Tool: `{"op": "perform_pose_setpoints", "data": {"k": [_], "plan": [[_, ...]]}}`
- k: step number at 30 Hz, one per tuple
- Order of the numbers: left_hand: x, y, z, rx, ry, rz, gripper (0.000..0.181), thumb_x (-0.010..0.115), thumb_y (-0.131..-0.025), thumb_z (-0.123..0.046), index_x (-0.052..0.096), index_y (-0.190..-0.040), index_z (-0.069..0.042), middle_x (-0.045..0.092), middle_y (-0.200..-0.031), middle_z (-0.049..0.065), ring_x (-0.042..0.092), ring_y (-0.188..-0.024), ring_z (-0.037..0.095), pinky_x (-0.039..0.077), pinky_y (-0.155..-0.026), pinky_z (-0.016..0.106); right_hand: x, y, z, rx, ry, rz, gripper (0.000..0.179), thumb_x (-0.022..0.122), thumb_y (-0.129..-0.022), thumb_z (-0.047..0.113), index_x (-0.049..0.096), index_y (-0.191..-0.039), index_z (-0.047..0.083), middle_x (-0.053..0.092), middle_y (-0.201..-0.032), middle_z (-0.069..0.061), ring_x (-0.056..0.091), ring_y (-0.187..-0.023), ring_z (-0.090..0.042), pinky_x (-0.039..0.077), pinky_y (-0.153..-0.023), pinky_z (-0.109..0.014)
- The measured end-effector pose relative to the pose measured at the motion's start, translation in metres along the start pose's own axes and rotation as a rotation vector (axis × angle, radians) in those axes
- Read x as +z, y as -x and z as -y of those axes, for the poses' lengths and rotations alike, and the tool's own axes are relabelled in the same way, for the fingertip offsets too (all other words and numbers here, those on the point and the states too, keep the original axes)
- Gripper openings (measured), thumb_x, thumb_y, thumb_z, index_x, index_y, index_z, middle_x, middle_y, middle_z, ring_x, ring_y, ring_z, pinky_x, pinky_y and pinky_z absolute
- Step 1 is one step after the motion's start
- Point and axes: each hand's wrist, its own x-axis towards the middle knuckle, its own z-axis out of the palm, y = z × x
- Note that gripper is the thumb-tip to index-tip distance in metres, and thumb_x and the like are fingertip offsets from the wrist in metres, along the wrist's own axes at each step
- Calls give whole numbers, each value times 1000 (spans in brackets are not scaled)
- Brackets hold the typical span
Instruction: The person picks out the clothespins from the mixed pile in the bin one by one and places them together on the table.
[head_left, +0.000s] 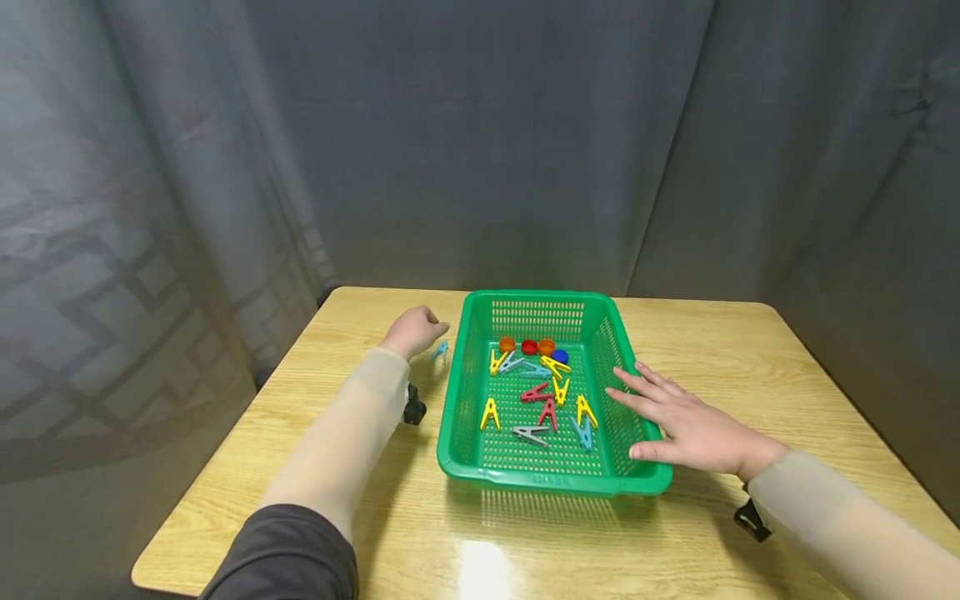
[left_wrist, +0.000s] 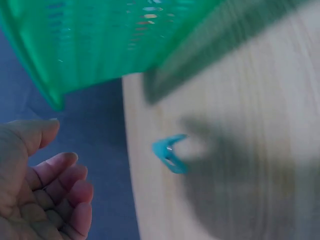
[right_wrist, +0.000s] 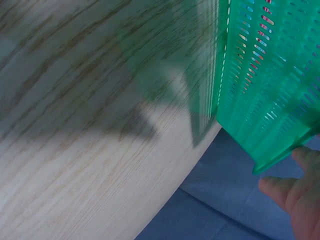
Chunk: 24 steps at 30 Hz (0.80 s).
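Observation:
A green plastic basket (head_left: 555, 482) with perforated walls stands on the wooden table. Several clothespins lie inside it, among them a grey one (head_left: 531, 435), a yellow one (head_left: 490, 413) and a red one (head_left: 548, 412). To the basket's left, my left hand (head_left: 416, 332) hovers with loosely bent fingers and holds nothing. Apart from its fingertips is a light blue clothespin (left_wrist: 169, 154), slightly blurred; whether it lies flat on the table I cannot tell. My right hand (head_left: 686, 422) has its fingers spread over the basket's right rim, and a fingertip touches the rim in the right wrist view.
Orange, red and blue round caps, such as the blue cap (head_left: 560, 356), sit at the far end of the basket. Grey curtains (head_left: 480, 150) hang behind and beside the wooden table (head_left: 300, 433). The table's far edge runs just behind the basket.

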Motion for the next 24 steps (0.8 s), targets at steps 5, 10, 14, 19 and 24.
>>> {"op": "perform_pose_setpoints", "data": {"k": [5,10,14,19,24], "plan": [[-8,5,-17,73,8,-21,41,52,-98,-39,56,-124,-8,58,-125,11,56,-111,29,45,-92,46,0,0,-1,-10,4,-5,74,69,-87,40,38,-149,17,15,-160,-2,4,-146,-34,22,-100,-70],[-10,11,-45,173,-11,-22,37,55,-97,-38,61,-119,-8,61,-121,9,58,-106,26,47,-89,43,0,0,-2,-16,5,-14,73,70,-86,40,38,-148,17,15,-160,-1,5,-146,-34,24,-98,-72],[-8,18,-71,284,-115,43,30,59,-96,-34,65,-111,-10,63,-114,5,58,-100,22,47,-86,38,1,0,-3,-13,-4,-17,73,70,-86,40,39,-148,16,16,-160,-2,7,-145,-36,23,-98,-71],[-4,32,-102,428,-297,218,24,62,-94,-34,69,-105,-14,63,-106,-2,56,-93,15,47,-81,33,2,-1,-4,-5,-15,-17,72,69,-87,40,39,-148,18,17,-159,-3,9,-144,-38,23,-99,-71],[5,49,-133,539,-448,391,30,63,-93,-36,68,-114,-14,63,-111,-3,56,-95,12,46,-86,31,2,-1,-6,6,-25,-19,73,70,-86,40,38,-149,19,17,-160,-1,10,-144,-39,22,-99,-71]]}}
